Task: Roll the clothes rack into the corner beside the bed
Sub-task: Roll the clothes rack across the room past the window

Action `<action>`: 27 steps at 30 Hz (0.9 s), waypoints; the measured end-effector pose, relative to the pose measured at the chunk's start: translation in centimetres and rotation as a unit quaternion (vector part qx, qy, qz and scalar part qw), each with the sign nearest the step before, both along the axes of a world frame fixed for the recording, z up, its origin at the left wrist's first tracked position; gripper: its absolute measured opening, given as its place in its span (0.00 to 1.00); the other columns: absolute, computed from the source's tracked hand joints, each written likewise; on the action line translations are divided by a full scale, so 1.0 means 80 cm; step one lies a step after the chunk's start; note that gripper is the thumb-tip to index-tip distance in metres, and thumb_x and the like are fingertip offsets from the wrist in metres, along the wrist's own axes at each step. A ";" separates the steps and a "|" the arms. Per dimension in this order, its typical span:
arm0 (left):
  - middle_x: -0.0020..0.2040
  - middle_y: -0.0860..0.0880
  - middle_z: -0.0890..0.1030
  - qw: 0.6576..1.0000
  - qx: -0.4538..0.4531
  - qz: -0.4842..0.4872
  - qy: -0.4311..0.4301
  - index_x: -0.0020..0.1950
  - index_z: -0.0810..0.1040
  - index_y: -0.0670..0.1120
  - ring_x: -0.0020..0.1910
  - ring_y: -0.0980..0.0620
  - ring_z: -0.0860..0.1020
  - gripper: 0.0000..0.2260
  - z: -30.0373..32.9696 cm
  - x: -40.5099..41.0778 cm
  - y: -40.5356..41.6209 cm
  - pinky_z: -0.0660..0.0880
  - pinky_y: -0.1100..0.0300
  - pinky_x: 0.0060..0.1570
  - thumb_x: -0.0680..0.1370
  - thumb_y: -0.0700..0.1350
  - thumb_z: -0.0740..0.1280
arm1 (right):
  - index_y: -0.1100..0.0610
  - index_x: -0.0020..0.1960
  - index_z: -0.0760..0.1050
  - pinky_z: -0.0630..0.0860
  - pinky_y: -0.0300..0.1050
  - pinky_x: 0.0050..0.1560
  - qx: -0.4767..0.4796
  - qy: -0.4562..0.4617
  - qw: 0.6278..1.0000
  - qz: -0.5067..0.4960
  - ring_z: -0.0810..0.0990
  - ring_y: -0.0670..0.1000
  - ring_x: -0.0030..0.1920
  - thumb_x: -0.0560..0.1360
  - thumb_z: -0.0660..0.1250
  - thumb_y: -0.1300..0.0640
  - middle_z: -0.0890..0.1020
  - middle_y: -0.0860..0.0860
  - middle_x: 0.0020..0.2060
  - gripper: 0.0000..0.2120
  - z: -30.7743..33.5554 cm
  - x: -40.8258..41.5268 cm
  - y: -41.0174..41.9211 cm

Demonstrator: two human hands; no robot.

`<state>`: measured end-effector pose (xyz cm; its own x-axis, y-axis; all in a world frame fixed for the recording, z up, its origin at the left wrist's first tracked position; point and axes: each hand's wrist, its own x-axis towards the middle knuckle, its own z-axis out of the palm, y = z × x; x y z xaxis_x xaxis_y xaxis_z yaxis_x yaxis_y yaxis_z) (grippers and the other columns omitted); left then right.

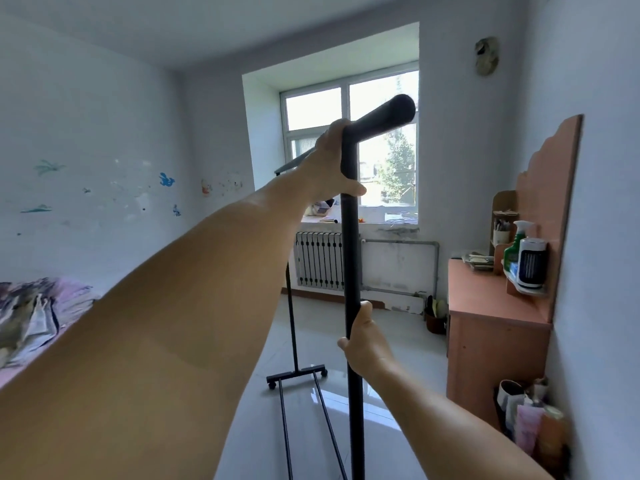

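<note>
Single head-worn wide-angle view, looking forward along both outstretched arms, roughly level, toward the window on the far wall. Clothes rack upright sits very close to lens; bed at left edge, desk right.

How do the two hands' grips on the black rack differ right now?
The left hand sits high, at the joint where the near black metal upright meets the top bar; the right hand holds the same upright much lower. The left arm reaches far forward and up; the right arm comes in from lower right. Both grips are closed on the black metal clothes rack.
</note>
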<state>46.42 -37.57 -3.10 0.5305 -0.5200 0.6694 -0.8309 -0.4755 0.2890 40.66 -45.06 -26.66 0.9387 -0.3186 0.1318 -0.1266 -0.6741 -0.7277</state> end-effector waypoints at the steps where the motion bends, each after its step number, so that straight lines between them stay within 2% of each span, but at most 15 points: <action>1: 0.62 0.44 0.67 1.000 0.000 0.006 -0.001 0.69 0.56 0.46 0.59 0.46 0.70 0.40 -0.001 0.005 0.001 0.75 0.54 0.55 0.65 0.43 0.77 | 0.55 0.65 0.58 0.71 0.42 0.44 0.021 -0.002 1.000 0.000 0.79 0.53 0.47 0.79 0.57 0.57 0.78 0.56 0.56 0.17 0.000 0.007 0.000; 2: 0.60 0.44 0.67 1.000 0.000 0.012 -0.002 0.69 0.56 0.46 0.58 0.46 0.71 0.40 -0.002 0.011 0.001 0.76 0.55 0.54 0.65 0.42 0.76 | 0.54 0.62 0.59 0.70 0.40 0.41 0.043 -0.007 0.999 0.003 0.78 0.49 0.40 0.80 0.54 0.56 0.79 0.52 0.51 0.11 -0.002 0.016 -0.001; 4: 0.58 0.46 0.67 1.000 -0.007 0.019 -0.001 0.69 0.56 0.46 0.56 0.46 0.72 0.40 -0.002 0.032 -0.007 0.76 0.57 0.49 0.65 0.42 0.76 | 0.54 0.62 0.59 0.67 0.38 0.36 0.030 -0.029 0.999 0.008 0.73 0.43 0.33 0.81 0.51 0.56 0.75 0.45 0.38 0.10 -0.008 0.042 -0.008; 7: 0.59 0.47 0.67 1.000 -0.022 0.007 -0.002 0.69 0.56 0.47 0.57 0.47 0.71 0.41 -0.004 0.055 -0.020 0.75 0.58 0.49 0.64 0.42 0.76 | 0.52 0.54 0.58 0.62 0.37 0.27 0.031 -0.034 0.999 -0.003 0.70 0.42 0.30 0.81 0.52 0.55 0.70 0.45 0.33 0.03 -0.006 0.064 -0.020; 9: 0.61 0.46 0.67 1.000 -0.029 0.002 -0.002 0.69 0.57 0.47 0.59 0.47 0.70 0.41 -0.005 0.082 -0.032 0.74 0.57 0.52 0.64 0.43 0.77 | 0.52 0.53 0.57 0.65 0.38 0.28 0.056 -0.030 0.998 -0.007 0.72 0.45 0.31 0.80 0.55 0.57 0.71 0.47 0.35 0.07 -0.005 0.086 -0.030; 11: 0.62 0.45 0.67 0.999 -0.035 -0.006 -0.001 0.69 0.58 0.47 0.60 0.47 0.69 0.41 -0.006 0.106 -0.042 0.74 0.55 0.56 0.63 0.43 0.77 | 0.54 0.58 0.55 0.68 0.42 0.34 0.050 -0.028 0.998 -0.006 0.73 0.49 0.35 0.77 0.60 0.61 0.71 0.50 0.40 0.17 -0.001 0.107 -0.038; 13: 0.63 0.45 0.67 0.999 -0.037 -0.010 0.002 0.69 0.58 0.47 0.60 0.47 0.69 0.40 -0.004 0.133 -0.052 0.74 0.55 0.57 0.63 0.43 0.78 | 0.56 0.60 0.54 0.68 0.43 0.36 0.037 -0.028 0.999 -0.011 0.72 0.49 0.35 0.75 0.62 0.63 0.71 0.51 0.41 0.20 0.000 0.130 -0.044; 17: 0.60 0.45 0.68 0.999 -0.048 -0.007 0.007 0.68 0.59 0.48 0.56 0.48 0.71 0.39 -0.005 0.181 -0.065 0.71 0.66 0.43 0.63 0.42 0.77 | 0.55 0.59 0.54 0.70 0.47 0.41 0.030 -0.033 0.999 -0.021 0.74 0.54 0.41 0.75 0.62 0.63 0.72 0.54 0.44 0.19 -0.001 0.176 -0.055; 19: 0.60 0.45 0.69 0.998 -0.059 -0.007 0.010 0.68 0.59 0.49 0.54 0.49 0.71 0.39 -0.008 0.205 -0.069 0.68 0.69 0.38 0.63 0.41 0.77 | 0.55 0.58 0.54 0.71 0.47 0.41 0.026 -0.039 0.999 -0.025 0.75 0.55 0.42 0.75 0.62 0.63 0.72 0.54 0.44 0.19 -0.002 0.201 -0.056; 27: 0.61 0.44 0.68 0.996 -0.087 -0.008 0.016 0.69 0.58 0.50 0.54 0.49 0.71 0.40 -0.012 0.311 -0.069 0.69 0.70 0.35 0.63 0.36 0.75 | 0.55 0.64 0.53 0.70 0.46 0.42 0.026 -0.034 0.999 -0.022 0.73 0.53 0.42 0.76 0.60 0.63 0.71 0.52 0.46 0.21 -0.002 0.300 -0.051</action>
<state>71.27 -43.10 -4.05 0.5451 -0.4072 0.7329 -0.8274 -0.4025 0.3917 64.64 -49.15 -26.85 0.9129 -0.3677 0.1770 -0.1047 -0.6304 -0.7692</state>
